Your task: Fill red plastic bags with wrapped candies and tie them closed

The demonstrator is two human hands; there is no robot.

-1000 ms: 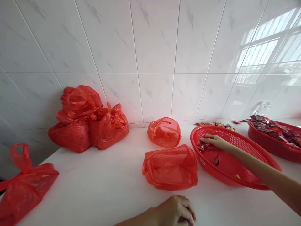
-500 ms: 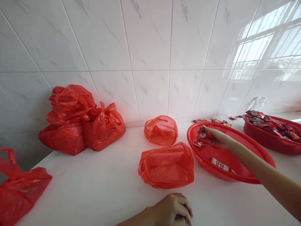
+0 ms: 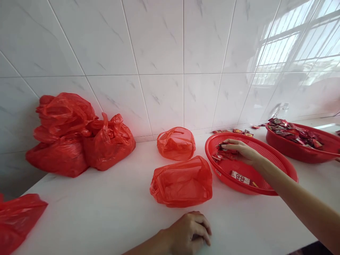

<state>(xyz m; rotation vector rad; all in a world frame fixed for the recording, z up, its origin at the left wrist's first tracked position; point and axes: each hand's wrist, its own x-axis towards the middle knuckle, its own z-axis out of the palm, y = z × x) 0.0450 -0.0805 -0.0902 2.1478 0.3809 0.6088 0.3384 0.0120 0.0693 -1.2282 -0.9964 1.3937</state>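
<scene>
My right hand reaches into a red plastic colander basket, its fingers closed on a small dark red packet above other red packets at the basket's left side. Also in the basket lie a white packet with red print and a small yellow piece. My left hand rests on the white table with loosely curled fingers, and nothing shows in it. Just beyond it stands a red plastic bag with its mouth wide apart. Behind that is a second red bag, also spread.
Filled red bags are heaped against the tiled wall at left, and another red bag is at the left edge. A second red basket full of packets stands at right. Loose packets and a clear plastic container lie along the wall.
The view has swung slightly to the right, so everything sits further left. My right hand stays in the basket, its fingers now pinched on a packet above the pile. My left hand still rests on the table.
</scene>
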